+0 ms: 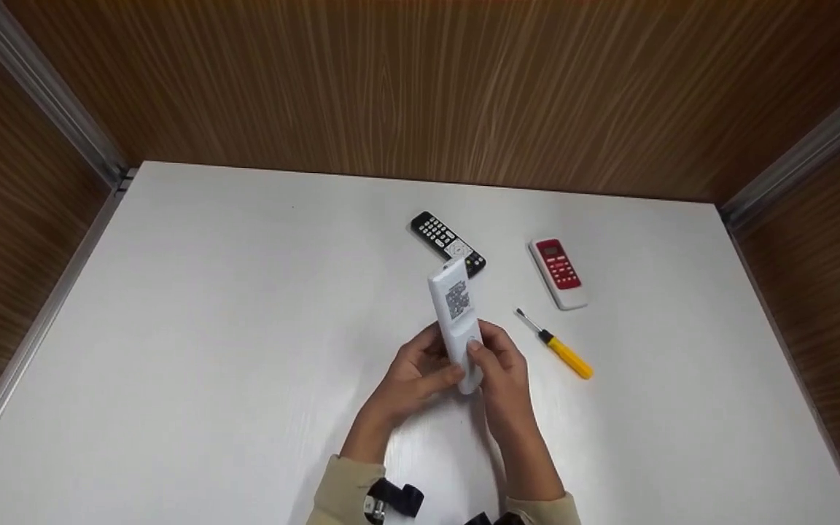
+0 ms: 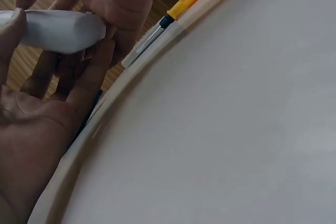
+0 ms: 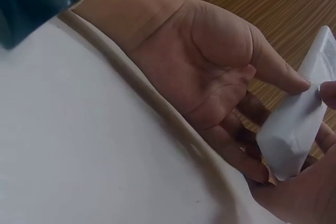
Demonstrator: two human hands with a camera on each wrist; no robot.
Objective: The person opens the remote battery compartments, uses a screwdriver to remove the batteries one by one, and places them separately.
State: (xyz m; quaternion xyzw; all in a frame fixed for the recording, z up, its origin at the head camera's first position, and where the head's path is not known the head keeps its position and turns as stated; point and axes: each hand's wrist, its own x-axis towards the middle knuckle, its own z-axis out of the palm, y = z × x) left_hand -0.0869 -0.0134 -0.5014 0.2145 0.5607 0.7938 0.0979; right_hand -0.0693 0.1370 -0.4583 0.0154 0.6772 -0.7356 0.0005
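A white remote control (image 1: 460, 329) is held back side up above the table, a printed code label on its upper half. My left hand (image 1: 411, 377) grips its lower left side, thumb across the near end. From the right, my right hand (image 1: 509, 379) holds it too, with the thumb pressing the back below the label. In the left wrist view the near end of the remote control (image 2: 68, 31) shows between both hands. The right wrist view shows the remote control (image 3: 294, 124) pinched by the right thumb, with fingers curled beneath; its button side is hidden.
Behind the held remote, a black remote (image 1: 443, 237) lies on the white table (image 1: 245, 306), partly covered. A red and white remote (image 1: 558, 273) lies to the right. Nearer is a screwdriver (image 1: 566, 356) with a yellow handle. Wood-grain panels (image 1: 420, 87) enclose the back and sides.
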